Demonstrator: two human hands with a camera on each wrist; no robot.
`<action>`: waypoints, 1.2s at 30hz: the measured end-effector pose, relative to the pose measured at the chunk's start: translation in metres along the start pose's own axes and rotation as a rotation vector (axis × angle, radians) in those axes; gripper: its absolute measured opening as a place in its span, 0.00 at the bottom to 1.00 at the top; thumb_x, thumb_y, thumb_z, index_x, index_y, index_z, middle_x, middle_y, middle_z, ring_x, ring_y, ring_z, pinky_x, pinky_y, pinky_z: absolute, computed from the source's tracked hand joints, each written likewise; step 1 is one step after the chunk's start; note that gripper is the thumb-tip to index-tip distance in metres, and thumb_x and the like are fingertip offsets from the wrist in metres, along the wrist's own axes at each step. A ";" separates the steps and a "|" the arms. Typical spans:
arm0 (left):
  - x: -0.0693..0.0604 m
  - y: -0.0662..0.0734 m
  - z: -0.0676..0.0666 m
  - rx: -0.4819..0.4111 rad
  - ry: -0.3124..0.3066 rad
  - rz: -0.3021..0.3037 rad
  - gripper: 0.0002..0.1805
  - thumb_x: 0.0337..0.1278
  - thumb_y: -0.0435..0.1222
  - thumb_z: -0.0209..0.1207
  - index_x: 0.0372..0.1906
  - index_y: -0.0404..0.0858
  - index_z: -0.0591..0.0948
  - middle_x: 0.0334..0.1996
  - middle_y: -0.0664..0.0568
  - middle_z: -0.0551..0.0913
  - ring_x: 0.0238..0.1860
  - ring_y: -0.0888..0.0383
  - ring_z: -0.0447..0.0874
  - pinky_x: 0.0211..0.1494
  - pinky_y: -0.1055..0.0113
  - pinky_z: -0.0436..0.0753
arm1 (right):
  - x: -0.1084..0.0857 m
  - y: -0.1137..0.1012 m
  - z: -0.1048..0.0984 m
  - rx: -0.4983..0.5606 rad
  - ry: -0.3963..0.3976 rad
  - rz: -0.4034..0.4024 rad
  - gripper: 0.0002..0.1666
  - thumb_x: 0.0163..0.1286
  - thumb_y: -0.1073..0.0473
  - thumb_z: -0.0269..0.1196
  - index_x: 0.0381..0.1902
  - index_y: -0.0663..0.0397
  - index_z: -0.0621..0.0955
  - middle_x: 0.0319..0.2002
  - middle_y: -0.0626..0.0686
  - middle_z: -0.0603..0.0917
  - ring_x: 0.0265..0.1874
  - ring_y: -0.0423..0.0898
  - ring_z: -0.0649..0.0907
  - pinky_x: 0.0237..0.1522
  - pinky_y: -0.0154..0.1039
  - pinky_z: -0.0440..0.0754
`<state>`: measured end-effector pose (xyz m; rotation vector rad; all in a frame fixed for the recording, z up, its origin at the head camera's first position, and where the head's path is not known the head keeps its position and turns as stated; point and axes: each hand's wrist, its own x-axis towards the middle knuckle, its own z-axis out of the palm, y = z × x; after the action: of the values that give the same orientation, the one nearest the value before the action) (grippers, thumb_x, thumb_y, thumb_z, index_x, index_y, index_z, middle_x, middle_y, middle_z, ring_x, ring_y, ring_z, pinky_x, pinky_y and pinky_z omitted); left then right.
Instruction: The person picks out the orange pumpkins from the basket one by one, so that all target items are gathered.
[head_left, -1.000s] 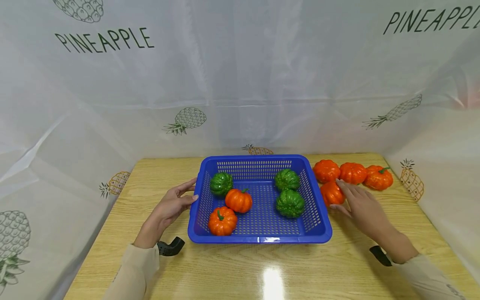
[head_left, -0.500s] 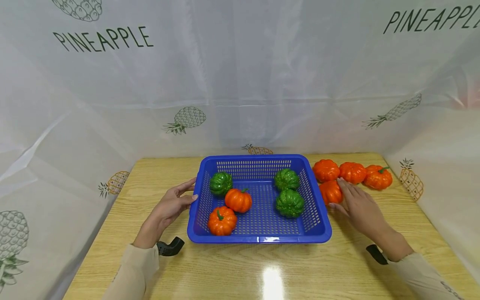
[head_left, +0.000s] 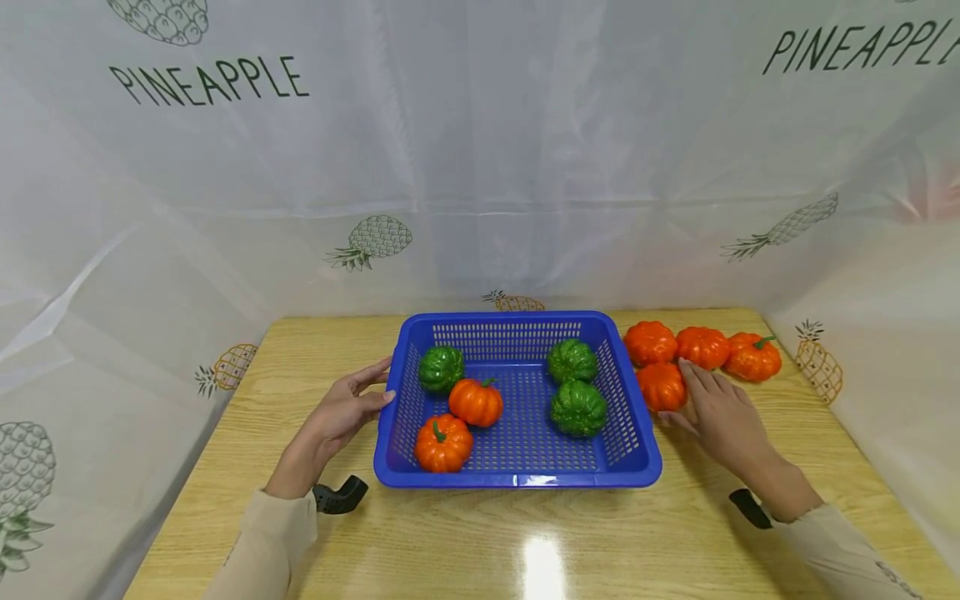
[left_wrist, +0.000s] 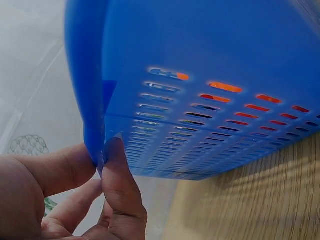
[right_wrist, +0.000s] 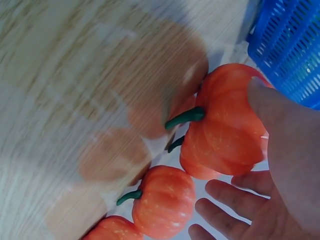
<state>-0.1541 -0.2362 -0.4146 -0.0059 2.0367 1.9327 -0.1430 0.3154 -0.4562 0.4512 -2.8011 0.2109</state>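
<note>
The blue basket holds several small pumpkins, orange and green. At its left rim, my left hand pinches the edge between thumb and fingers. Outside the right wall an orange pumpkin stands close to the basket. My right hand lies at that pumpkin's right side, fingers extended and spread. In the right wrist view the thumb of the right hand touches the pumpkin, whose green stem points away from the palm.
Behind and right of the right hand, three more orange pumpkins stand in a row along the back of the wooden table. A white curtain with pineapple prints hangs at the back and sides.
The pumpkin at my right hand has shifted slightly left, toward the basket wall, and my right hand has moved left a little with it. My left hand stays on the rim.
</note>
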 end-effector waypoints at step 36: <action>0.001 -0.003 -0.002 -0.007 0.007 -0.004 0.38 0.76 0.26 0.56 0.84 0.37 0.59 0.70 0.35 0.66 0.42 0.62 0.85 0.50 0.71 0.86 | 0.082 -0.123 -0.071 -0.090 0.035 -0.575 0.53 0.64 0.41 0.76 0.78 0.62 0.70 0.74 0.65 0.73 0.68 0.64 0.77 0.65 0.63 0.78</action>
<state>-0.1545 -0.2378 -0.4174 -0.0190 2.0327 1.9406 -0.1584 0.1903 -0.3521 1.1788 -2.5031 -0.0339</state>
